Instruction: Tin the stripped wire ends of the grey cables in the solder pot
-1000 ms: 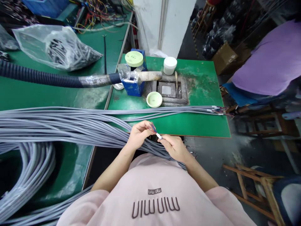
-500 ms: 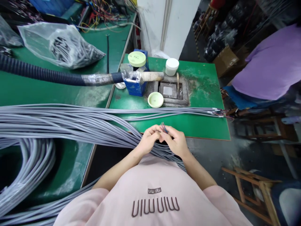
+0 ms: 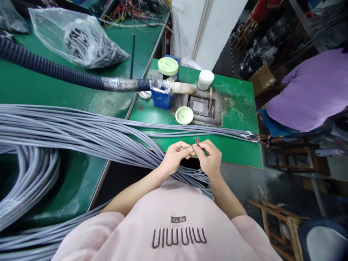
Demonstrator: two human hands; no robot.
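Note:
My left hand point(image 3: 176, 155) pinches a thin grey cable near its end, just in front of my body. Thumb and fingers of my right hand point(image 3: 210, 157) are closed on the thin coloured wires point(image 3: 197, 140) fanning out of that end; their tips stick up above the grip. The two hands nearly meet at the fingertips, which partly hide the cable's end. Beneath and to the left runs a thick bundle of grey cables point(image 3: 89, 134). Beyond my hands, several grey cables with stripped, coloured wire ends point(image 3: 252, 137) lie across the green bench point(image 3: 233, 154).
Past the cables stand a square solder-pot-like fixture point(image 3: 217, 117), a pale green dish point(image 3: 184, 116), a white lidded jar point(image 3: 206, 79) and a blue box point(image 3: 161, 99) under a ribbed hose point(image 3: 76, 74). A person in purple point(image 3: 312, 90) sits to the right, near a wooden stool point(image 3: 288, 226).
My right hand has shifted slightly right and away from my left, and the wire tips now stand more upright between them. The camera view has turned a little.

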